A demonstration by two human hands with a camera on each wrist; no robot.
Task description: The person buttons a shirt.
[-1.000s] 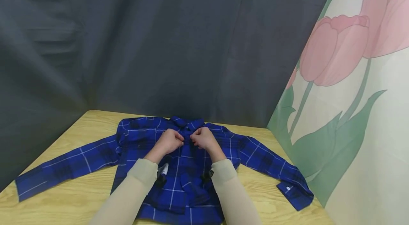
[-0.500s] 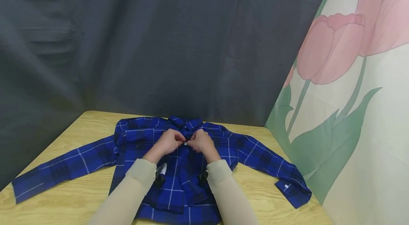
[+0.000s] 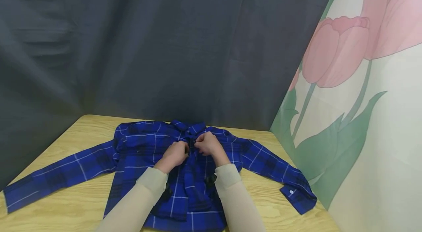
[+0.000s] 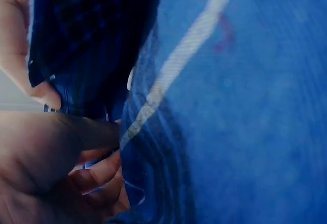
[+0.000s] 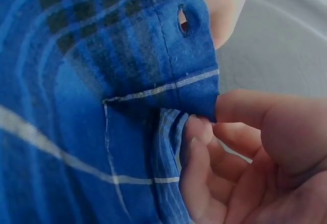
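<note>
A blue plaid shirt [image 3: 138, 151] lies front up on the table, sleeves spread and collar [image 3: 189, 128] at the far edge. Just below the collar, my left hand [image 3: 175, 154] pinches one front edge, thumb on the cloth in the left wrist view. Part of a pale button [image 4: 130, 78] peeks past a fold there. My right hand [image 3: 210, 144] pinches the other front edge between thumb and fingers. A buttonhole [image 5: 183, 20] shows on that edge in the right wrist view, with skin visible through it and a finger behind the cloth.
A wooden table [image 3: 82, 210] carries the shirt. Behind it hangs a dark curtain [image 3: 158, 41]; a wall with painted tulips [image 3: 333, 52] borders the right side. One cuff [image 3: 298, 199], bearing a white button, lies folded near the right edge.
My hands met around a white button half a second ago. Now they have drawn slightly apart, the left one lower and turned over more, and the button is hidden in the head view.
</note>
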